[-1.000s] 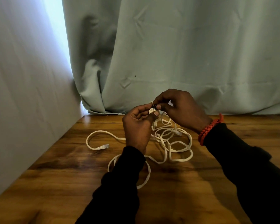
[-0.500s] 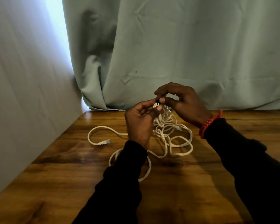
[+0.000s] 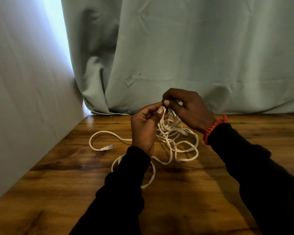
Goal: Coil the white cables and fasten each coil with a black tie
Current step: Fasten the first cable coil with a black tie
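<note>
A white cable [image 3: 185, 150] lies in loose tangled loops on the wooden table [image 3: 75, 184]. One end with a clear plug [image 3: 107, 147] rests out to the left. My left hand [image 3: 144, 129] holds several strands of the cable lifted above the table, pinched between thumb and fingers. My right hand [image 3: 188, 109] meets it fingertip to fingertip and pinches a small black tie [image 3: 164, 106] at the top of the gathered strands. Most of the tie is hidden by my fingers.
A pale green curtain [image 3: 193, 56] hangs along the table's far edge. A grey-white wall [image 3: 24, 99] runs along the left side. An orange braided bracelet [image 3: 214, 128] sits on my right wrist.
Both hands have risen a little with the gathered strands and stayed fingertip to fingertip. The loops on the table have barely shifted.
</note>
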